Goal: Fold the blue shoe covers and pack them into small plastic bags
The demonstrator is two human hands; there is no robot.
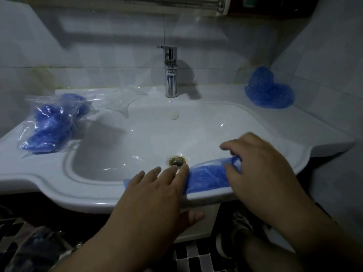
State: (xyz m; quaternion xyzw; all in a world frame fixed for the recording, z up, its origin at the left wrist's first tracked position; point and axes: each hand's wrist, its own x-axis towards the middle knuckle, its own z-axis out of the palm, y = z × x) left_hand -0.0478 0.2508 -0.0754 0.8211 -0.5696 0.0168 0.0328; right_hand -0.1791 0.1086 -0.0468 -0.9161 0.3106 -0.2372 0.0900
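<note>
On the front rim of the sink (59, 185), at about 5 o'clock, lies a folded blue shoe cover (208, 176). The left hand (157, 199) presses its left end with flat, straight fingers, and the right hand (261, 169) pinches its right end. Packed bags (53, 122) lie at 9 o'clock and loose covers (269, 91) at 2 o'clock.

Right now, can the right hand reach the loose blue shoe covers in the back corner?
Probably yes: nothing stands between the right hand and the loose shoe covers. It pinches the folded shoe cover on the sink rim, so it must let go first.
</note>
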